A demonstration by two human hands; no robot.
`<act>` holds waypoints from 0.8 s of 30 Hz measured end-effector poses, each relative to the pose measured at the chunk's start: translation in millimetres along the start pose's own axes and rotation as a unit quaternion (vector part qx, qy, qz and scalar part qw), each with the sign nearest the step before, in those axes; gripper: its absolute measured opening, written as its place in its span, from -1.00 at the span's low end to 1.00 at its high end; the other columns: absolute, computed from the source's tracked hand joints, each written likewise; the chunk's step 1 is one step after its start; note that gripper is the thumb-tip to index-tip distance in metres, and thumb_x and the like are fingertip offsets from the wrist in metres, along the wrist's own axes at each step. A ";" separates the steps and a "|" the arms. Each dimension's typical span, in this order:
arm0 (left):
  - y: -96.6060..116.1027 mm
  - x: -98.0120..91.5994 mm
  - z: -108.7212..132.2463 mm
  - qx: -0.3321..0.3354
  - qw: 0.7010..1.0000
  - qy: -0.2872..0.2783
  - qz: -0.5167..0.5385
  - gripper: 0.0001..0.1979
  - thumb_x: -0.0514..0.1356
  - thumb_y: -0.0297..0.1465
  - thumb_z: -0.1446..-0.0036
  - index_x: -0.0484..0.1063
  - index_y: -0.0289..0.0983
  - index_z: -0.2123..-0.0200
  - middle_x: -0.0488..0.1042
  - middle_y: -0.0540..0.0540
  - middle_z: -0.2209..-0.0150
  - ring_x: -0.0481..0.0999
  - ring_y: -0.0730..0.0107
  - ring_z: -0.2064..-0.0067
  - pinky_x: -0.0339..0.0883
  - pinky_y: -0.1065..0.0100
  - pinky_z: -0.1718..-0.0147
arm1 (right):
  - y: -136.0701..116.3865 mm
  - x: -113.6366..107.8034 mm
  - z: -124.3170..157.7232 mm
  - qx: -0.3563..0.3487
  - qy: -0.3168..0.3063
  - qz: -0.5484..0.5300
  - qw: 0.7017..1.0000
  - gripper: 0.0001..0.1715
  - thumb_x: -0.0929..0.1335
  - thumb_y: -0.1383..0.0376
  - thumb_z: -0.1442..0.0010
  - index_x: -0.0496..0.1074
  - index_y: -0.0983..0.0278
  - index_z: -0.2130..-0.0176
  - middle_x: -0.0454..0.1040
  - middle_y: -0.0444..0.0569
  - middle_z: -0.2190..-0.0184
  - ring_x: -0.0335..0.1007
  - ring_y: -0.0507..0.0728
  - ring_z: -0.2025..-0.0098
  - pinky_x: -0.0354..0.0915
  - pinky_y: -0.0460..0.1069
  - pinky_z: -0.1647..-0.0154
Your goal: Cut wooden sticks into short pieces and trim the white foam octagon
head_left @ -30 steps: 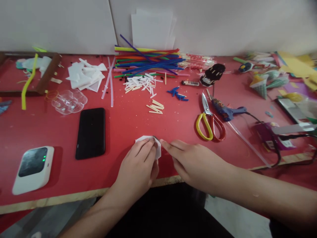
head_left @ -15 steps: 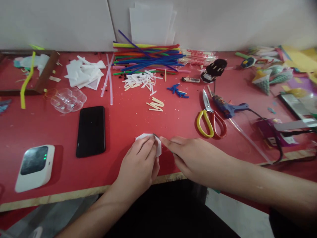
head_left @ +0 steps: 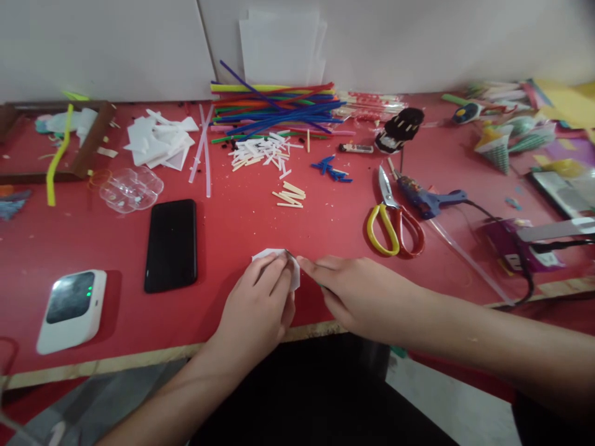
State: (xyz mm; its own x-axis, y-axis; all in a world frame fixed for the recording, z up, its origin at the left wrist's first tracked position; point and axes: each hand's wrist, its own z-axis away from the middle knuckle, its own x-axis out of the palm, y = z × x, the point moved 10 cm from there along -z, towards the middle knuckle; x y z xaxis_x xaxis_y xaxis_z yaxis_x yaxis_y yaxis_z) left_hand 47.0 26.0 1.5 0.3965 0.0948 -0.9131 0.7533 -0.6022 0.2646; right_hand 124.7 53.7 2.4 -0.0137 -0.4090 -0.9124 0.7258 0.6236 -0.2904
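Near the table's front edge, my left hand point(head_left: 260, 294) holds a small white piece of paper point(head_left: 296, 277) down on the red tabletop, its fingers bent over it and covering most of it. From the right, my right hand point(head_left: 356, 288) is closed around a slim knife-like tool point(head_left: 290, 253). Only its thin dark tip shows, touching the paper beside my left fingertips; the handle is hidden in my grip. Scissors point(head_left: 389, 229) with one yellow and one red handle lie open beyond my right hand. Short cream sticks point(head_left: 289, 196) lie ahead of the paper.
Left of my hands lie a black phone point(head_left: 171, 246) and a white device point(head_left: 72, 313). At the back are pipe cleaners point(head_left: 279, 108), white paper scraps point(head_left: 160, 141) and cut white pieces point(head_left: 263, 152). A glue gun point(head_left: 425, 198) with a cord lies right of the scissors.
The view has shifted slightly. Both hands keep nearly the same position on the paper, with the tool's tip still at its edge.
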 end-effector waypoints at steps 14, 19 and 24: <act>0.4 -3.8 -0.7 0.002 1.000 0.007 0.000 -0.58 0.12 -0.52 -0.24 0.40 -0.51 -0.15 0.48 -0.33 -0.14 0.44 -0.02 -0.15 0.40 -0.03 -0.19 | 6.2 8.7 21.9 0.010 -0.013 -0.041 0.999 -0.33 0.23 0.44 -0.20 0.29 0.39 -0.29 0.57 0.10 0.09 0.53 0.13 0.23 0.36 0.00 0.24; -1.3 -0.1 0.7 0.001 1.000 -0.011 0.004 -0.56 0.11 -0.50 -0.26 0.38 -0.48 -0.19 0.47 -0.32 -0.17 0.43 -0.01 -0.18 0.39 -0.05 -0.19 | 5.0 5.6 29.0 0.007 0.021 -0.046 0.999 -0.25 0.24 0.47 -0.18 0.25 0.27 -0.34 0.58 0.09 0.06 0.54 0.11 0.23 0.40 -0.01 0.22; -1.1 -2.3 -0.1 0.002 1.000 -0.005 0.004 -0.58 0.13 -0.49 -0.25 0.40 -0.49 -0.16 0.48 -0.34 -0.15 0.42 -0.01 -0.18 0.39 -0.02 -0.20 | 5.2 8.3 37.3 0.011 0.026 -0.049 0.998 -0.21 0.23 0.49 -0.16 0.23 0.26 -0.36 0.59 0.09 0.08 0.54 0.11 0.25 0.44 0.00 0.21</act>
State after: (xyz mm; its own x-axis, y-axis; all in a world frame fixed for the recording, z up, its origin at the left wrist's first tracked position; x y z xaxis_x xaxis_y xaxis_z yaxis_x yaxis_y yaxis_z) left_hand 45.3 26.5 3.3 0.3968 0.0828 -0.9142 0.7482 -0.6061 0.2699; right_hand 154.1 28.8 4.1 -0.1212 -0.4325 -0.8934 0.7341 0.5667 -0.3740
